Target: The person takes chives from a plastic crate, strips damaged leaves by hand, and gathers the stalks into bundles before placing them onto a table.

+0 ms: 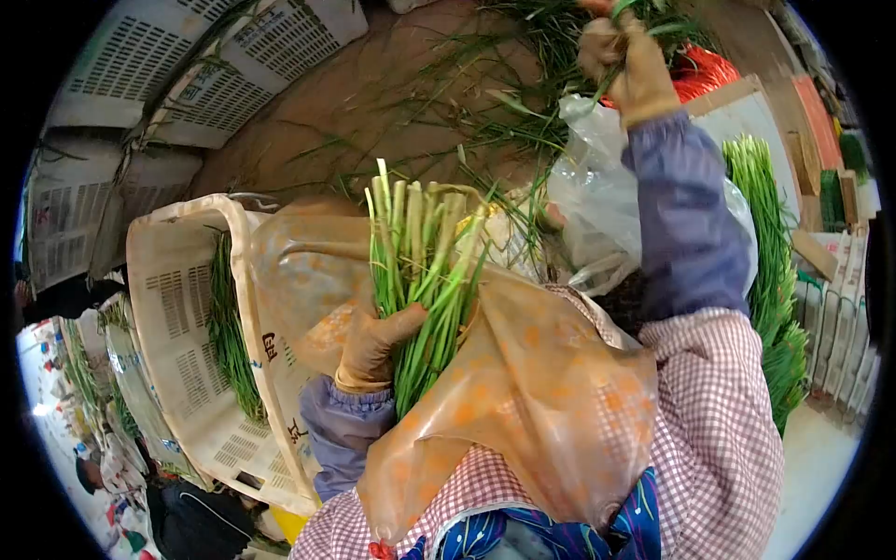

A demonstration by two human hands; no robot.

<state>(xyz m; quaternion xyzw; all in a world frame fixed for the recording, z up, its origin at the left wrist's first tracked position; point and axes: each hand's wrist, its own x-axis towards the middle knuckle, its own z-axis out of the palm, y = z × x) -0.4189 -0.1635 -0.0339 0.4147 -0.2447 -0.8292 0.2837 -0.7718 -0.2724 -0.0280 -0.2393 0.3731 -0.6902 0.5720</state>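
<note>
My left hand [378, 347], in a tan glove, is closed around a bunch of green stalks [425, 252]. Their cut, pale ends point away from me, and the bunch rests over my lap on a translucent orange-patterned apron [532, 373]. My right hand [635, 70], gloved too, reaches far out at the top right. Its fingers are curled around some green leaves [644, 11], partly cut off by the frame edge. Just below it lies a clear plastic bag [597, 187], with a heap of red twine [702, 73] close by.
A white crate [187, 280] with green stalks inside stands at my left. More crates [252, 65] line the upper left. Loose leaves [504, 103] litter the brown floor [308, 121]. Long bundled greens [770, 280] lie along my right, beside a light board [747, 121].
</note>
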